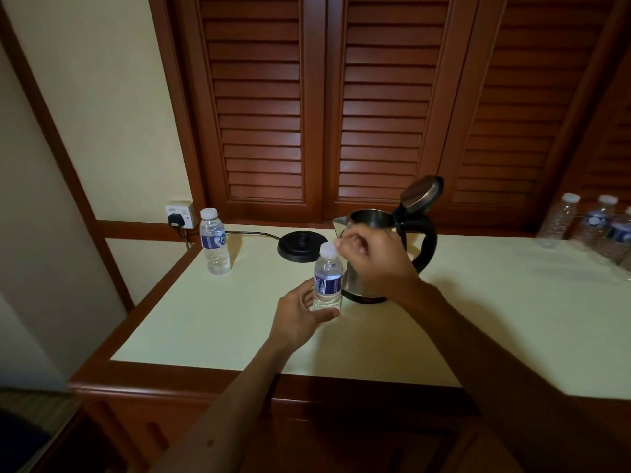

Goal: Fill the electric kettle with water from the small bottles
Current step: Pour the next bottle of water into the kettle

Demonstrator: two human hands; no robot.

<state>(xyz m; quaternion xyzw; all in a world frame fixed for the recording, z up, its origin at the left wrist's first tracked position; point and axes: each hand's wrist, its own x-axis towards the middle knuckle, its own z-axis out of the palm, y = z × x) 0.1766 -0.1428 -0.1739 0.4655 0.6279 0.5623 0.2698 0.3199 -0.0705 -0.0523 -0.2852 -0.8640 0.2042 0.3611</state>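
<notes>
A steel electric kettle [372, 221] with a black handle stands on the cream counter [478, 302], lid flipped up, off its base. In front of it a small capped water bottle [328, 279] stands upright. My left hand [300, 319] wraps around its lower part. My right hand [372, 261] hovers just right of the white cap, fingers curled and touching or nearly touching it; I cannot tell if it grips. A second small bottle [214, 241] stands at the back left, capped.
The kettle's black base [302, 246] sits behind the held bottle, its cord running to a wall socket [179, 215]. Several more bottles [594, 227] stand at the far right. Louvered wooden doors rise behind the counter.
</notes>
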